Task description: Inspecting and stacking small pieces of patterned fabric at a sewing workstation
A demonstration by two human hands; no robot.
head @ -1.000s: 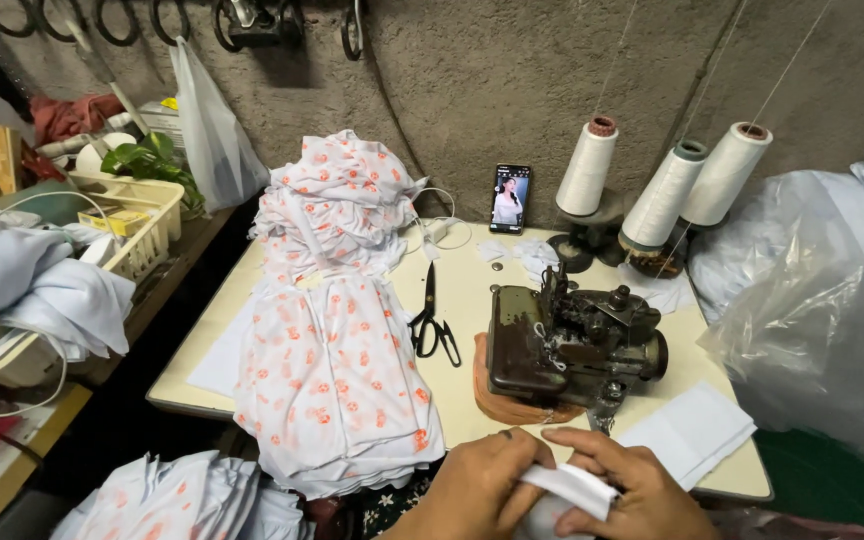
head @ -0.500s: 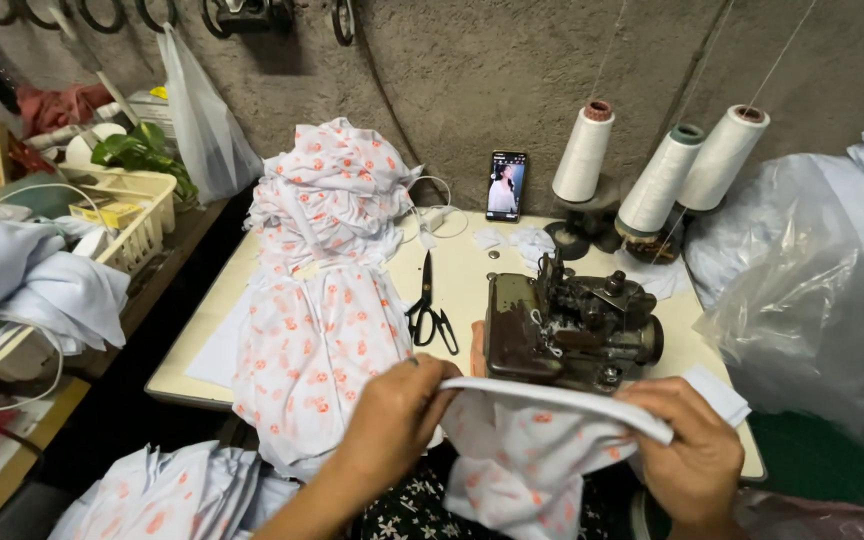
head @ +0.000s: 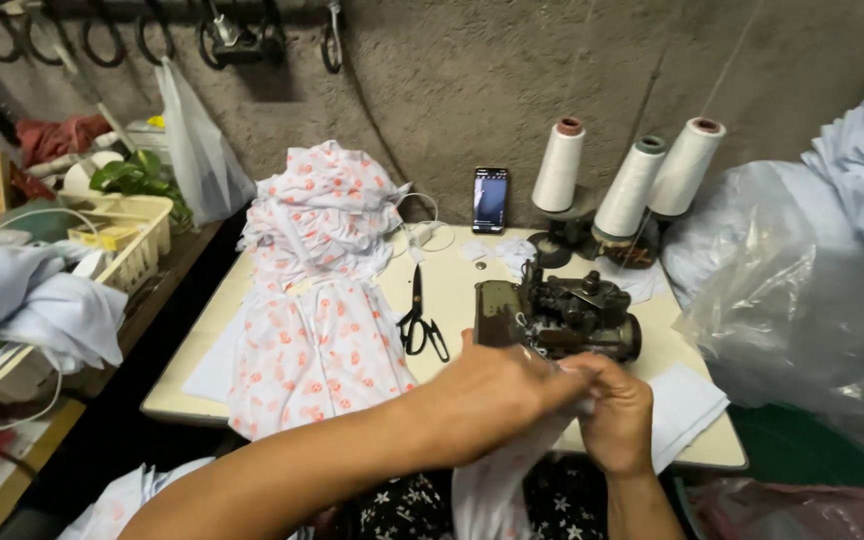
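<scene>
My left hand (head: 497, 385) and right hand (head: 617, 415) are close together, fingertips meeting, both pinched on a piece of white cloth (head: 497, 480) that hangs down from them toward my lap. They hold it at the near edge of the surface (head: 452, 290), just in front of the dark sewing machine (head: 557, 318). My left forearm reaches in from the lower left, across the front of the surface.

Black scissors (head: 420, 322) lie just left of the machine, blades pointing away from me. Left of those, a pile of white fabric with orange print (head: 317, 300) spreads from the back of the surface over its front edge. A phone (head: 490, 199) leans upright against the wall behind. Three cones of white thread (head: 632, 185) stand behind the machine, on the right, with threads running up from them. A flat white piece (head: 687, 410) lies at the right front corner, just beside my right hand. A clear plastic bag (head: 792, 310) bulges on the far right. On the left, a pale basket (head: 137, 235) sits on a side shelf, with light blue cloth (head: 32, 310) heaped near it.
</scene>
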